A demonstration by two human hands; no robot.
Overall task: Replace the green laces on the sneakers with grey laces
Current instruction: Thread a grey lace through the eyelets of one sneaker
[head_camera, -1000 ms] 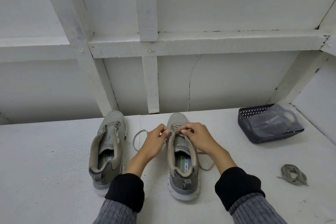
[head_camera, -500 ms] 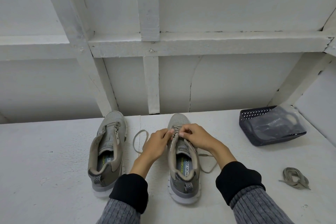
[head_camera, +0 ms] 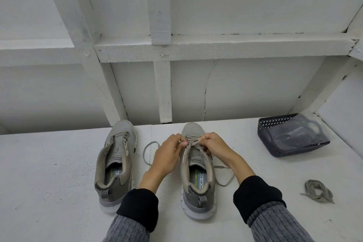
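Your left hand and right hand have crept toeward, each pinching the lace. The right sneaker is barely threaded.

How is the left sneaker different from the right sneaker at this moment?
The left sneaker has bare eyelets and no lace; the right sneaker has a lace crossed through its front eyelets. Nobody touches the left one; the left hand and right hand pinch the lace on the right one. Both stand upright, toes pointing away.
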